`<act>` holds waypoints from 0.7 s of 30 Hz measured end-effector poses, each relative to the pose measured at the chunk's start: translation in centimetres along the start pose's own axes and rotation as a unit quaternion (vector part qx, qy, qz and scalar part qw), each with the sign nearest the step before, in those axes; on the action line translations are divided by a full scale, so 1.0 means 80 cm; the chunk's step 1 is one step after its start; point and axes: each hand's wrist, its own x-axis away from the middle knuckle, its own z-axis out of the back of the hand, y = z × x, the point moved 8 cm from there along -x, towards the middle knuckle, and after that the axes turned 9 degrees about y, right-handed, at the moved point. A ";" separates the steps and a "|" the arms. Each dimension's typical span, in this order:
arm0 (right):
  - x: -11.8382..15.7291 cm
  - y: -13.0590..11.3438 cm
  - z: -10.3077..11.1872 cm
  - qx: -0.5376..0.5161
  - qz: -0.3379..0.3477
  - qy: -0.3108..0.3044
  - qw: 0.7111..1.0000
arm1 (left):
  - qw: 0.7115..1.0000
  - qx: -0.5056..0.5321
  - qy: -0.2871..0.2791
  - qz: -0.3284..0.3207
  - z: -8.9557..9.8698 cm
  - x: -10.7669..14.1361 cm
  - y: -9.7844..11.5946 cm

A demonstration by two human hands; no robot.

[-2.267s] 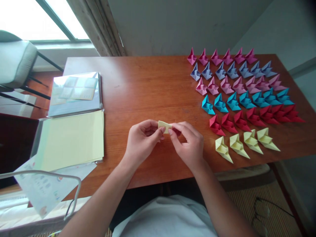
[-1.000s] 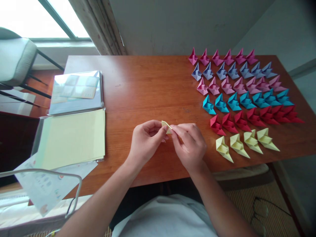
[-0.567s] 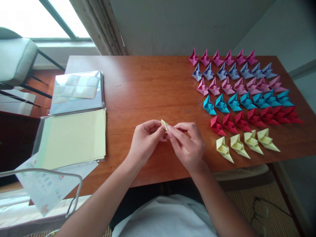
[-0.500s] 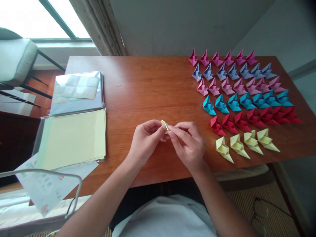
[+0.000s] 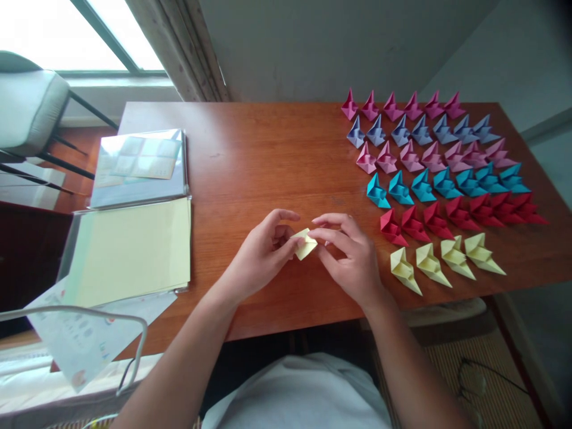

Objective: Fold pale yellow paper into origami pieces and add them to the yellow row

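A small folded piece of pale yellow paper (image 5: 305,245) is between my hands, above the near middle of the wooden table (image 5: 263,161). My left hand (image 5: 267,247) pinches its left side, thumb on top. At its right edge the fingers of my right hand (image 5: 349,250) touch the paper, index finger and thumb curled around the corner. Right of that hand lies a row of pale yellow origami pieces (image 5: 405,271), each with pointed ends. Behind it a row of red origami pieces (image 5: 413,223) stretches to the right.
Further rows of origami stand at the back right: blue pieces (image 5: 422,186), pink pieces (image 5: 410,158), lilac pieces (image 5: 401,131) and magenta pieces (image 5: 392,107). On the left lie a stack of pale yellow sheets (image 5: 129,250) and a plastic-covered folder (image 5: 138,161). A chair (image 5: 33,107) stands beyond.
The folded yellow paper has turned from edge-on to show a broad, diamond-like face. My right hand has shifted slightly right, and its fingers have loosened.
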 end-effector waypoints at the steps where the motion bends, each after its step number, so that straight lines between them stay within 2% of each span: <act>1: 0.001 -0.001 0.000 0.005 0.016 -0.016 1.000 | 1.000 -0.018 -0.010 -0.009 -0.001 0.000 0.000; 4: 0.006 -0.003 -0.002 0.012 0.057 -0.069 0.996 | 0.996 -0.073 -0.018 -0.043 -0.002 0.001 0.001; 8: 0.014 -0.001 -0.006 0.030 0.084 -0.099 0.991 | 0.978 -0.184 0.020 -0.099 0.001 -0.001 0.007; 11: 0.019 -0.001 -0.009 0.061 0.092 -0.103 0.989 | 0.938 -0.300 0.069 -0.156 0.006 0.004 0.016; 14: 0.021 -0.003 -0.011 0.094 0.095 -0.100 0.986 | 0.896 -0.372 0.099 -0.221 0.009 0.018 0.025; 17: 0.021 -0.005 -0.013 0.115 0.088 -0.095 0.985 | 0.871 -0.394 0.071 -0.285 0.003 0.037 0.028; 21: 0.021 -0.007 -0.013 0.127 0.076 -0.100 0.984 | 0.847 -0.423 0.023 -0.320 -0.008 0.053 0.021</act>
